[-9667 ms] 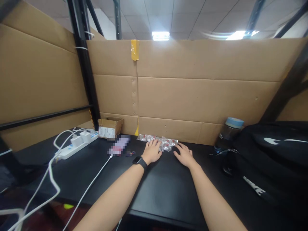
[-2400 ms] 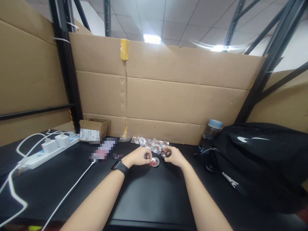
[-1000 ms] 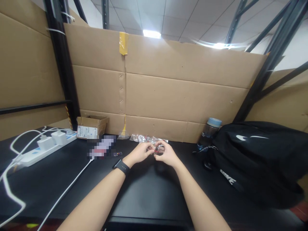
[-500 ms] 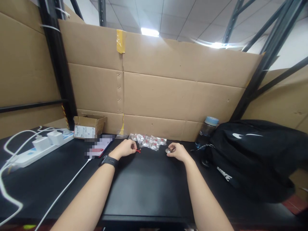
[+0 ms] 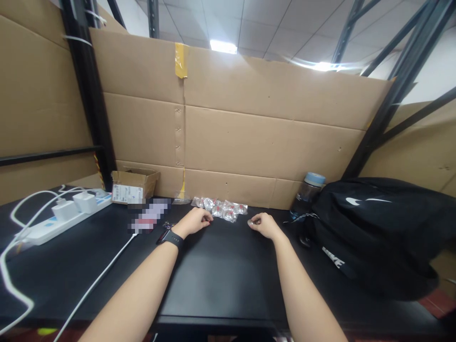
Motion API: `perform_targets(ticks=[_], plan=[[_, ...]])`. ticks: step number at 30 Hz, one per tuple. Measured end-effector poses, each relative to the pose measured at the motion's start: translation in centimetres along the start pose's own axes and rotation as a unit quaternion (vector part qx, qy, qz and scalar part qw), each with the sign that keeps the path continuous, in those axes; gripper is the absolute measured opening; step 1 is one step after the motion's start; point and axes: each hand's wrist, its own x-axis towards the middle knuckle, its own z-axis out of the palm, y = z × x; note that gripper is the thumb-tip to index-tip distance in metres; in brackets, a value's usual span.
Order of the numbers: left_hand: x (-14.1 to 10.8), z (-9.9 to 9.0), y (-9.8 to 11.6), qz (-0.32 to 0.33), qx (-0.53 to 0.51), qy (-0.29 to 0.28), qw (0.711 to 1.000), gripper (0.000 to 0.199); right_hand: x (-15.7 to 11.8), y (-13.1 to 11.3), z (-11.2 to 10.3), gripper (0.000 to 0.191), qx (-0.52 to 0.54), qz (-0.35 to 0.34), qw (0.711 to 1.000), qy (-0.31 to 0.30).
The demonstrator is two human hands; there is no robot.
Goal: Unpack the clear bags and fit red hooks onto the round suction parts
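My left hand (image 5: 196, 220), with a dark watch on its wrist, is pinched low over the black table. A bit of red cord (image 5: 207, 223) shows at its fingertips; the rest of the cord is hidden. Across from it, my right hand (image 5: 265, 225) has its thumb and fingers closed on a small round metal disc (image 5: 251, 223), held at the table surface and partly covered by the fingers. Between and behind the hands lie several clear plastic packets (image 5: 228, 212), each with a shiny round piece and some red inside.
On the left are a white power strip (image 5: 39, 231), a phone (image 5: 151, 216) on a white cable, and an open small carton (image 5: 133, 185). At right stand a blue-capped bottle (image 5: 305, 197) and a black bag (image 5: 377, 232). A cardboard wall (image 5: 270, 147) closes the back.
My left hand has moved right, toward the packets, and less of the red cord shows. My right hand stays nearly in place, covering more of the disc. The view has shifted slightly.
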Motion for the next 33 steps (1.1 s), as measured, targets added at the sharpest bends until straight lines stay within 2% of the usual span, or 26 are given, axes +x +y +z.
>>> perform_targets(ticks=[5, 11, 14, 17, 19, 21, 24, 26, 28, 33], plan=[[-0.1, -1.0, -0.8, -0.035, 0.000, 0.008, 0.999, 0.016, 0.1, 0.6, 0.0, 0.017, -0.023, 0.006, 1.000, 0.017], [-2.0, -4.3, -2.8, -0.095, -0.013, 0.057, 0.994, 0.028, 0.6, 0.3, 0.3, 0.027, -0.041, -0.014, 0.997, 0.062], [-3.9, -5.6, -3.6, -0.099, -0.029, 0.021, 0.994, 0.035, 0.7, -1.2, 1.0, 0.026, -0.020, -0.079, 0.994, 0.067], [-5.1, -6.1, -4.3, -0.087, -0.044, -0.035, 0.995, 0.050, 0.5, -3.3, 2.0, 0.026, -0.007, -0.133, 0.990, 0.034], [-5.2, -6.0, -4.7, -0.098, -0.002, -0.011, 0.995, 0.047, 0.1, -4.5, 2.5, 0.027, -0.004, -0.150, 0.989, 0.006], [-4.8, -5.8, -4.7, -0.121, 0.065, 0.053, 0.989, 0.041, -0.2, -5.4, 3.0, 0.029, -0.003, -0.158, 0.987, -0.011], [-4.0, -5.5, -3.9, -0.154, 0.149, 0.161, 0.963, 0.032, -0.6, -5.9, 3.6, 0.041, -0.009, -0.157, 0.987, -0.023], [-3.7, -5.2, -2.6, -0.171, 0.192, 0.200, 0.946, 0.028, -0.7, -6.0, 3.8, 0.050, -0.020, -0.154, 0.987, -0.033], [-3.7, -4.8, -1.3, -0.192, 0.209, 0.184, 0.941, 0.026, -0.7, -6.1, 4.1, 0.055, -0.031, -0.150, 0.987, -0.047], [-4.1, -3.7, 0.8, -0.224, 0.192, 0.086, 0.952, 0.030, -0.7, -6.4, 4.3, 0.057, -0.040, -0.140, 0.988, -0.057]])
